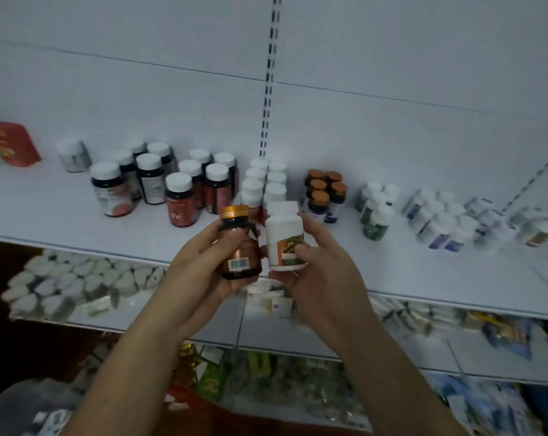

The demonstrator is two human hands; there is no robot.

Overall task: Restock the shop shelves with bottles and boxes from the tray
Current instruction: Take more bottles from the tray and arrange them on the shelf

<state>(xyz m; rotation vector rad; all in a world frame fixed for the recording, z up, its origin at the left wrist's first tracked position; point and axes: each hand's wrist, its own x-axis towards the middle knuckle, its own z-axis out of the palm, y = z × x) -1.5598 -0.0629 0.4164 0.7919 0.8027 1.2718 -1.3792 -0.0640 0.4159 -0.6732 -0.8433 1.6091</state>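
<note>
The left hand [203,272] is curled round an amber bottle [239,247] with a gold cap. The bottle is upright, with a barcode showing on its label. The right hand [323,272] grips a white bottle [285,243] with an orange and green label, thumb across the front. The two bottles are just beside each other, in the air over the front edge of the top shelf [46,209].

On that shelf, behind the hands, stand several clusters of bottles:

- Dark bottles with white caps [153,180] stand to the left.
- A tight block of plain white bottles [266,180] stands directly behind the held pair, its front row partly covered by them.
- Orange-capped bottles [324,193] stand just to the right of that block.
- Green-labelled bottles [376,212] come next.
- Blue-labelled bottles [439,221] are the furthest right.

A red box [13,143] leans at the far left, and a grey container [74,155] stands near it. A slotted upright [271,73] runs down the white back panel.

The forearms cross in front of the lower shelf [266,328], where white packets [71,284] lie in rows at the left. Below that, green packets [260,372] are smeared by blur. The right end of every shelf is too blurred to read, and no label text is legible except "Fe" on one dark bottle.
</note>
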